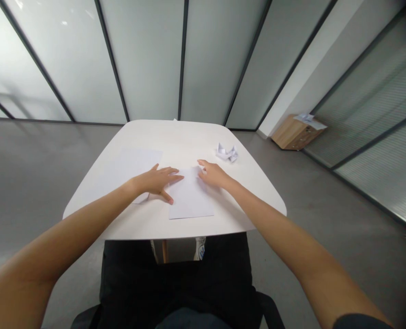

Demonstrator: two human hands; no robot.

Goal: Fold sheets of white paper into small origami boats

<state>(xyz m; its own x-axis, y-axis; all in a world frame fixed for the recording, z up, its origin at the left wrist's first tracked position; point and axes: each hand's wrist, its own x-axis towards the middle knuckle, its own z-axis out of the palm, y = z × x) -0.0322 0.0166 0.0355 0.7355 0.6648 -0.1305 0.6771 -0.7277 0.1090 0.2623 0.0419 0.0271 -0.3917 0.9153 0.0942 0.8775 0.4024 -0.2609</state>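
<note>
A white sheet of paper lies flat on the table in front of me. My left hand rests across its left edge, fingers spread and thumb pointing toward me. At the sheet's upper right edge is my right hand, its index finger stretched forward and the other fingers partly bent, with a gap between the fingertips. Part of the sheet's right side is hidden beneath that hand. More white paper lies to the left, partly covered by my left hand and forearm. Folded white paper with boat-like points sits at the far right.
The white table has rounded corners, and its near edge is just before my lap. Frosted glass panels stand behind it. On the floor to the right is a wooden cabinet with papers on top.
</note>
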